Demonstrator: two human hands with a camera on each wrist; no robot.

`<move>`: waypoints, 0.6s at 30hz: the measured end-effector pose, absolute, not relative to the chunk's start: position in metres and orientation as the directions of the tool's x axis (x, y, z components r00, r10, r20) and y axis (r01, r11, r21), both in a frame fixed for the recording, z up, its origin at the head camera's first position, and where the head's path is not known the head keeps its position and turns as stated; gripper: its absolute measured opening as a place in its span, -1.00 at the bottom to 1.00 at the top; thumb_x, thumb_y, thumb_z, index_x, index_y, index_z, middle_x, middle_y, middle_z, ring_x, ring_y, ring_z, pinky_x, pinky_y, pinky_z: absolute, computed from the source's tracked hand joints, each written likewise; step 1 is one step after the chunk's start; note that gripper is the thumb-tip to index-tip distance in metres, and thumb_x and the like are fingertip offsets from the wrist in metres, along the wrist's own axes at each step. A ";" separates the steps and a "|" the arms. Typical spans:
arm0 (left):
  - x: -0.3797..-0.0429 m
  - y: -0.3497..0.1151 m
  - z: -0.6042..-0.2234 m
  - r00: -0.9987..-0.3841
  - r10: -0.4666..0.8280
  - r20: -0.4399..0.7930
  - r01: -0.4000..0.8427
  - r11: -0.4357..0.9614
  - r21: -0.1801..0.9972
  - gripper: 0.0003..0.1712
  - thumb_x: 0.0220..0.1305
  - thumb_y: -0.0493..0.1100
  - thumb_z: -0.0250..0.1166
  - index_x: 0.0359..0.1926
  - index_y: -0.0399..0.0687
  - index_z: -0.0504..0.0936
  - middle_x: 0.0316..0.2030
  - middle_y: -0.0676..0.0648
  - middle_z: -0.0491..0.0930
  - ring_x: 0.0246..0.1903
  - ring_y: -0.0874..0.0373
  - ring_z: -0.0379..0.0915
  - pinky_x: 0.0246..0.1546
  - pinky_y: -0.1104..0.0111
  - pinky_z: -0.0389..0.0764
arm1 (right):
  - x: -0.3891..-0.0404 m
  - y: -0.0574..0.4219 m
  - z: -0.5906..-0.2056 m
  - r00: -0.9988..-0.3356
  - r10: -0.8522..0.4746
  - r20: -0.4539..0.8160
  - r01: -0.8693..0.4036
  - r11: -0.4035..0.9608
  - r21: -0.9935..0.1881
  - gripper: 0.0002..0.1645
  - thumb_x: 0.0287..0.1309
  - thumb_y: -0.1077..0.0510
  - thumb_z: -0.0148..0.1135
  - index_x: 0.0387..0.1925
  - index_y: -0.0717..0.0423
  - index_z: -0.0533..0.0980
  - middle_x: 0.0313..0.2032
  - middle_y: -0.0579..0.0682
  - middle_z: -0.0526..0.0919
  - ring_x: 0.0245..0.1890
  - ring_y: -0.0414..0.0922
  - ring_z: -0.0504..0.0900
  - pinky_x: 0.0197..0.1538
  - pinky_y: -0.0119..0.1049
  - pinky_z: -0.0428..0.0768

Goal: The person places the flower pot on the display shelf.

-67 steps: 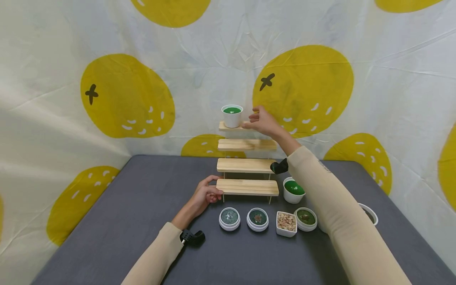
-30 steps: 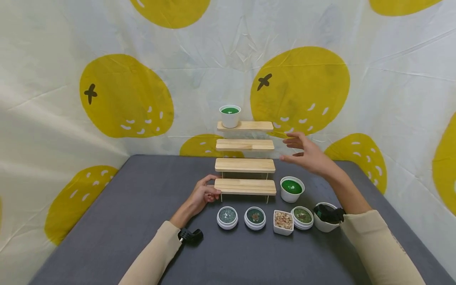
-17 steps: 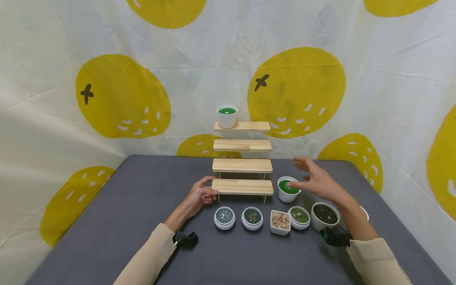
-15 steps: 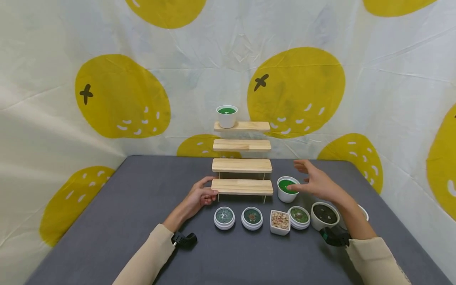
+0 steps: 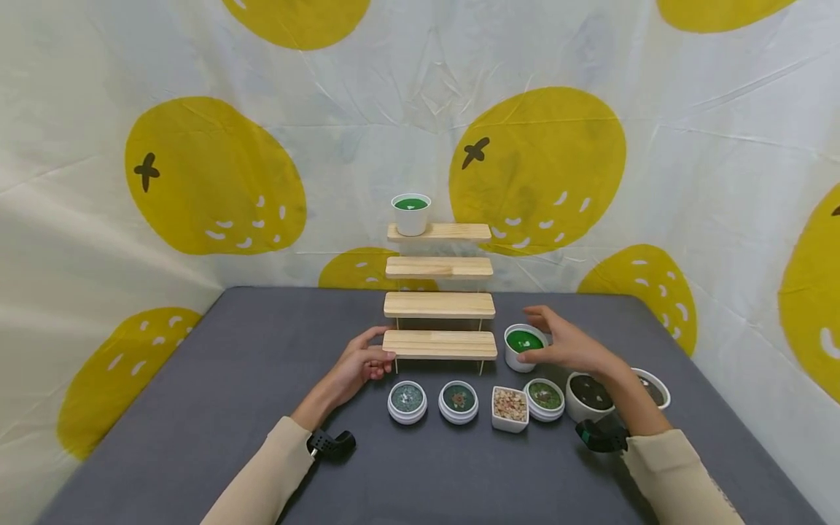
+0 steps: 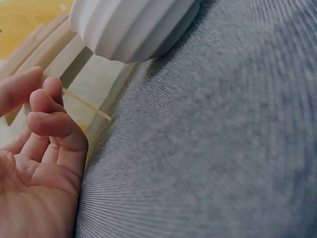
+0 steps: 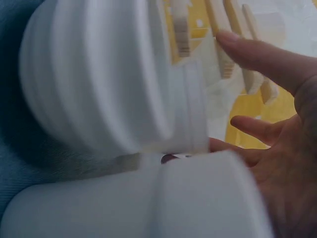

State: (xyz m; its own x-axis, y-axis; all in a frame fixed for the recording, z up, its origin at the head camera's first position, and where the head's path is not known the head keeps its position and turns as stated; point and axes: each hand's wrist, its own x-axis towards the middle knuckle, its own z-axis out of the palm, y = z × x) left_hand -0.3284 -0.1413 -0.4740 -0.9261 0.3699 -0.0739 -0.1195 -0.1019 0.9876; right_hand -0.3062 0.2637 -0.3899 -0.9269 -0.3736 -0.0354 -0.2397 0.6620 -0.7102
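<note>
My left hand point(image 5: 354, 372) pinches the left end of the lowest step of a four-tier wooden display stand point(image 5: 440, 343); the left wrist view shows its fingers point(image 6: 54, 124) curled by a thin leg. My right hand point(image 5: 571, 346) is at a white cup with a green top point(image 5: 515, 359), to the right of the stand. Its thumb overlaps the cup's near side and its fingers reach over the far side, spread apart. The right wrist view also shows this hand point(image 7: 282, 148) spread wide. A similar green-topped cup point(image 5: 411, 220) stands on the top step's left end.
In front of the stand sit two round ribbed white pots point(image 5: 407, 399), a square dish of chopped bits point(image 5: 510, 408) and a ribbed pot with green contents point(image 5: 545, 399). Two dark-filled white bowls point(image 5: 580, 408) lie under the right wrist. A patterned cloth point(image 5: 367, 146) hangs behind the grey table point(image 5: 262, 350).
My right hand has left the top step's cup, come down to the right, then moved in around the lower green-topped cup. My left hand keeps its hold on the stand.
</note>
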 end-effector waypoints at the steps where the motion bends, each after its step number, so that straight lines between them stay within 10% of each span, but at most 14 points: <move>1: -0.328 -0.142 -0.474 -0.926 0.370 -0.075 -0.121 -0.102 0.987 -0.26 0.36 -0.32 0.27 0.51 -0.02 0.24 -0.51 -0.01 0.60 -0.59 0.28 0.42 -0.55 0.49 0.43 | -0.307 0.263 -0.392 -0.929 -0.369 -0.035 -0.237 0.664 -0.710 0.15 0.16 -0.03 0.50 0.54 0.27 0.03 0.49 0.46 0.20 0.48 0.44 0.19 0.29 0.36 0.42; 18: -0.328 -0.144 -0.468 -0.920 0.384 -0.081 -0.130 -0.104 0.986 -0.28 0.31 -0.34 0.29 0.44 -0.07 0.28 -0.57 -0.02 0.60 -0.62 0.25 0.44 -0.60 0.48 0.40 | -0.313 0.260 -0.402 -0.935 -0.350 -0.053 -0.226 0.706 -0.671 0.16 0.09 0.02 0.53 0.50 0.36 0.06 0.43 0.50 0.22 0.34 0.42 0.37 0.19 0.25 0.50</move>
